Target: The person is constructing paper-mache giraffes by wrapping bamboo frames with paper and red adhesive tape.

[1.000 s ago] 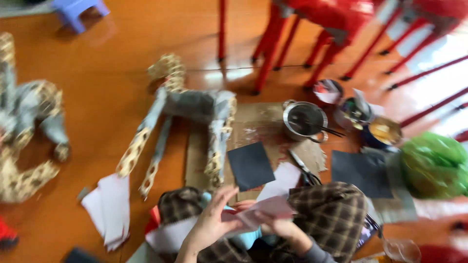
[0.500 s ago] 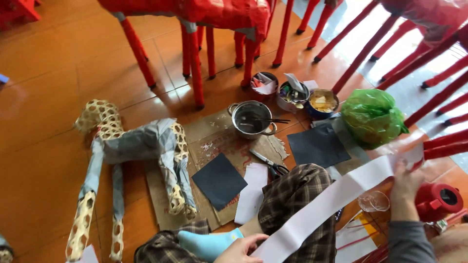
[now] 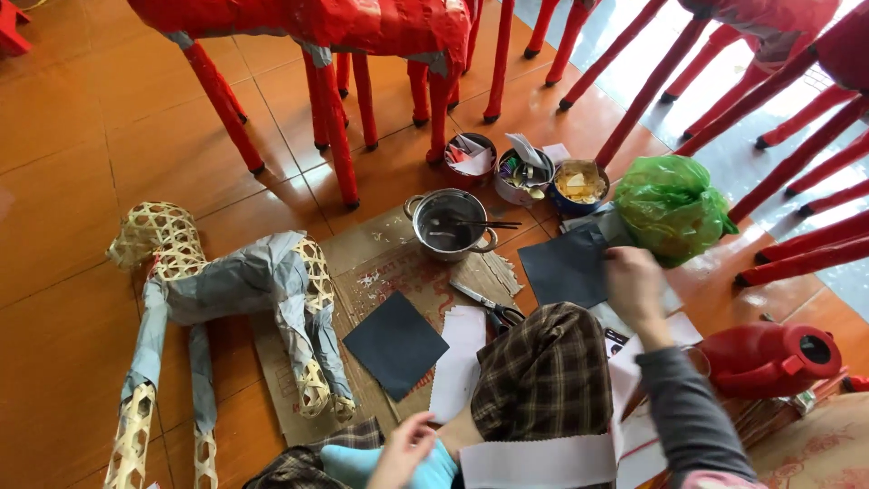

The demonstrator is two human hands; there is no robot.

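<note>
My right hand (image 3: 634, 285) reaches forward over my plaid-trousered knee (image 3: 543, 380) and touches the right edge of a dark paper sheet (image 3: 561, 267) on the floor. The hand is blurred, so its grip is unclear. My left hand (image 3: 398, 453) rests low by my blue-socked foot (image 3: 439, 471), fingers loosely apart and holding nothing. A white paper strip (image 3: 539, 460) lies across my lap just right of that hand. Scissors (image 3: 489, 308) lie on the cardboard (image 3: 398, 263) between the two dark sheets.
A bamboo-woven animal frame (image 3: 226, 281), partly covered in grey paper, lies at left. A metal pot (image 3: 448, 226), three small tins (image 3: 525, 172), a green plastic bag (image 3: 670, 208) and a red jug (image 3: 769, 358) surround me. Red paper animal figures (image 3: 344, 109) stand behind.
My right hand let go of the white strip's raised end and dropped onto the dark sheet. The strip now lies on my lap. The view shifted right.
</note>
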